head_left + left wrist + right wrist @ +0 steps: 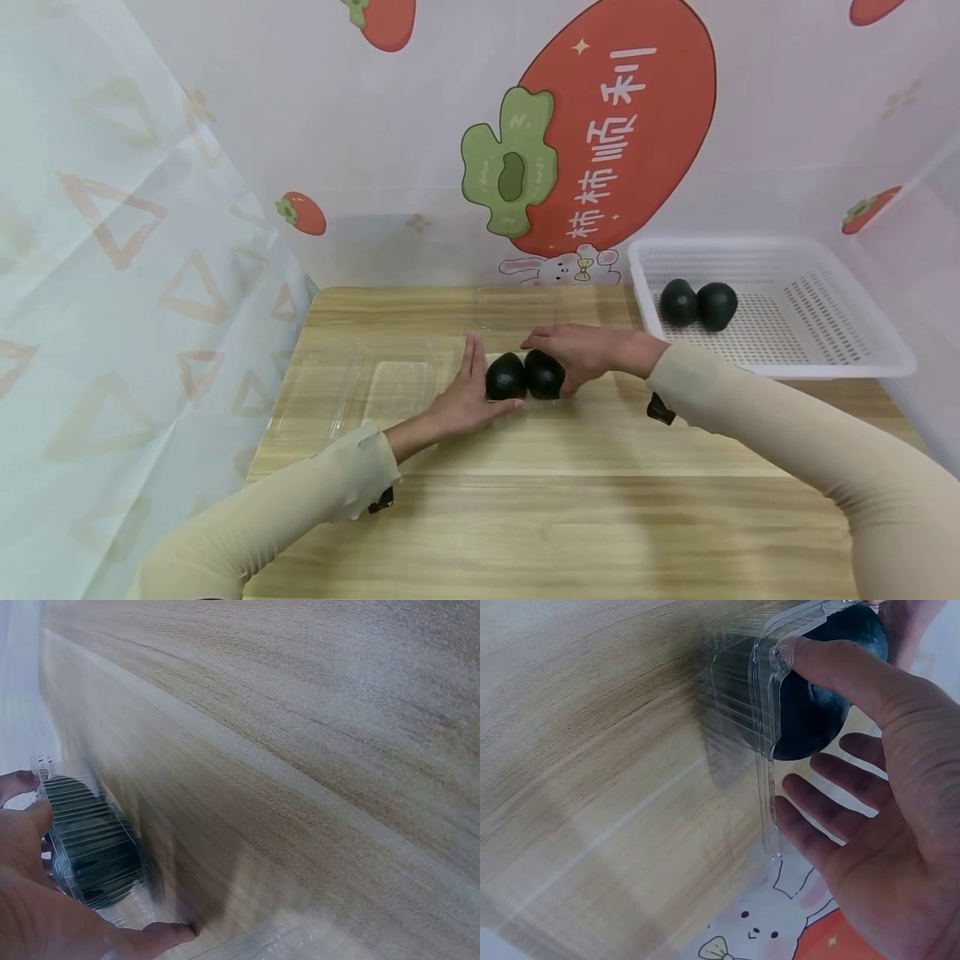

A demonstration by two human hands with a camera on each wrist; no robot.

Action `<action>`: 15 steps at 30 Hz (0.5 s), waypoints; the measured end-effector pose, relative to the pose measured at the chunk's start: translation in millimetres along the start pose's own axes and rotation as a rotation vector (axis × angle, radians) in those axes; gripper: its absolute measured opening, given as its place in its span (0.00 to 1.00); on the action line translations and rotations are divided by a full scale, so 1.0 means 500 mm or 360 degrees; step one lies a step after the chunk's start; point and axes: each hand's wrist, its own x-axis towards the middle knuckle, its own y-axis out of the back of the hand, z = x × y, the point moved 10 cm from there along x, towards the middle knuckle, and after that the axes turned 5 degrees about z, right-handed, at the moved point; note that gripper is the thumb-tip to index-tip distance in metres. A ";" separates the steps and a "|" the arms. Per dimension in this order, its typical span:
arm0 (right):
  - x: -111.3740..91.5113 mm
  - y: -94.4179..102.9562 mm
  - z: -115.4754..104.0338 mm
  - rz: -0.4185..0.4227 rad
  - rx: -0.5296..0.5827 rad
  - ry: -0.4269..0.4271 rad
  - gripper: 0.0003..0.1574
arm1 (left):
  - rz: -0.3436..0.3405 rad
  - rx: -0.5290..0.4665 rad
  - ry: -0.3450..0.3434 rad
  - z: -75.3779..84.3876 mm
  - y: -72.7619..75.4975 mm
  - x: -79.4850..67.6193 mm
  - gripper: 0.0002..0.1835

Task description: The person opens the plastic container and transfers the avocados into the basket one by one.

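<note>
Two dark avocados (pixel 506 377) sit side by side in a clear plastic clamshell box (pixel 769 727) with ribbed sides. My left hand (pixel 468 396) lies along the box's left side, fingers straight and thumb stretched out along the front. From the right, my right hand (pixel 581 354) reaches around the other end, beside the right avocado (pixel 545 374). In the right wrist view its thumb rests on the rim's corner, while the loosely bent fingers spread along the rim near the fruit. Behind the avocados, the clear lid (pixel 517 308) lies folded back on the table.
A white perforated basket (pixel 817 333) at the back right holds two more avocados (pixel 697 305). Other clear plastic boxes (pixel 390 387) stand on the wooden table (pixel 562 533) to the left. A printed sheet (pixel 405 167) hangs behind the table.
</note>
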 end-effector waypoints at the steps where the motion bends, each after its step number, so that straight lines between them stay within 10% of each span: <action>1: 0.001 -0.001 0.001 -0.0005 0.0002 -0.0008 0.57 | -0.0001 0.0000 0.0000 0.000 0.000 0.000 0.67; 15: 0.014 -0.013 0.005 -0.0035 0.0010 0.0013 0.57 | 0.0010 0.0003 -0.0001 0.001 0.002 -0.001 0.66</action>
